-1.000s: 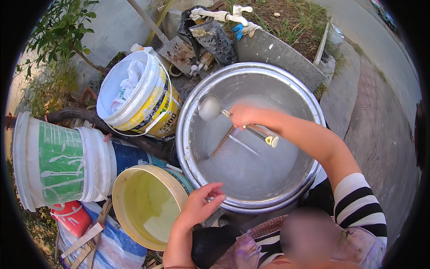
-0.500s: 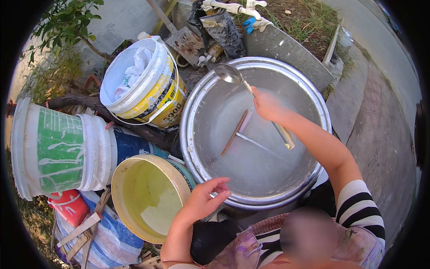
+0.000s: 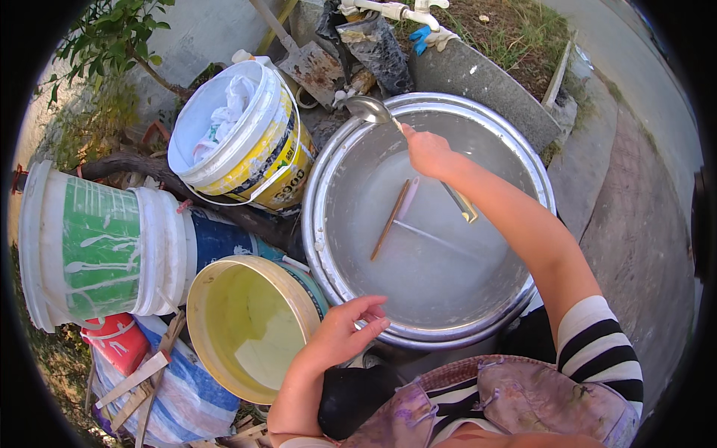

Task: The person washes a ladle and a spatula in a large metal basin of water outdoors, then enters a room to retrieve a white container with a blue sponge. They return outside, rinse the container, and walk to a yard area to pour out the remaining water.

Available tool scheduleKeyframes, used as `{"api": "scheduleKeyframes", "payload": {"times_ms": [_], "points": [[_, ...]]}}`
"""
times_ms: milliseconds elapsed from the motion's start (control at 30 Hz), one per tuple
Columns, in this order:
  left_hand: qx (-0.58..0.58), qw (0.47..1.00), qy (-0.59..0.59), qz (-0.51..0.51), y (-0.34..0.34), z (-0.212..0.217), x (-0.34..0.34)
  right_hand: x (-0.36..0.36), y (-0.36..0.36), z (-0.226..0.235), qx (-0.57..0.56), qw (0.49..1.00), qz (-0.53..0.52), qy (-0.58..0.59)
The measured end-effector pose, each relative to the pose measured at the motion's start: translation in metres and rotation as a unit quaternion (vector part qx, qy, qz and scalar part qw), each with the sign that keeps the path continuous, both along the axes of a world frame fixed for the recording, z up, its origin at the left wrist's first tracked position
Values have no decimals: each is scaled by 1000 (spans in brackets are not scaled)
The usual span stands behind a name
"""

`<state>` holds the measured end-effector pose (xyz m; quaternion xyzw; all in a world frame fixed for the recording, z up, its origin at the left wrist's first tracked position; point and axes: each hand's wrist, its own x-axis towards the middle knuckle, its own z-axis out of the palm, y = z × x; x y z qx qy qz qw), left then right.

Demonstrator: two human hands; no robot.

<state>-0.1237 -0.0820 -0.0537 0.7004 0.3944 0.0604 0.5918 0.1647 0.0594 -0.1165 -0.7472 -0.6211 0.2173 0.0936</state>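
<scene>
My right hand [image 3: 430, 153] is closed around the handle of a metal ladle [image 3: 368, 110] above the large metal basin [image 3: 539, 173]. The ladle's bowl hangs over the basin's far left rim, and its yellowish handle end sticks out below my wrist. In the basin's cloudy greyish water lie a brown stick-like handle [image 3: 390, 220], a pale pink handle [image 3: 408, 196] and a thin silvery rod [image 3: 433, 237], partly under water. My left hand [image 3: 345, 328] is held with fingers apart near the basin's near left rim, empty.
A cream bucket of yellowish water [image 3: 196, 313] stands left of the basin. Behind it are a yellow-and-white bucket with cloth [image 3: 261, 160] and a green-and-white bucket [image 3: 101, 250] lying sideways. A rusty shovel [image 3: 314, 75], a tap [image 3: 396, 11] and a stone slab [image 3: 478, 89] border the far side.
My right hand and the ladle have moved a little away from me and to the left, bringing the ladle's bowl farther over the rim. My left hand has hardly moved.
</scene>
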Motion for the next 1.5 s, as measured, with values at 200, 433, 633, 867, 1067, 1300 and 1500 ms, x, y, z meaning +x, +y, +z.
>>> {"api": "scheduleKeyframes", "payload": {"times_ms": [200,433,633,867,1067,1300,1500], "points": [[-2,1000,7,-8,-1,0,1,-54,-36,-14,-37,965,261,-1],[18,998,21,-49,-5,5,1,-65,-105,19,-124,895,428,7],[37,994,11,-100,-8,9,-1,-1,-95,-15,-121,979,156,-40],[41,995,29,-86,-8,12,-2,104,-114,-94,-77,986,-97,-111],[33,994,39,-93,-5,8,4,107,-122,-119,-252,862,-216,383],[0,995,61,-75,-5,5,13,74,-49,-111,-133,837,-162,505],[40,996,26,-72,-3,-3,13,101,-50,-92,-168,687,-158,689]]}}
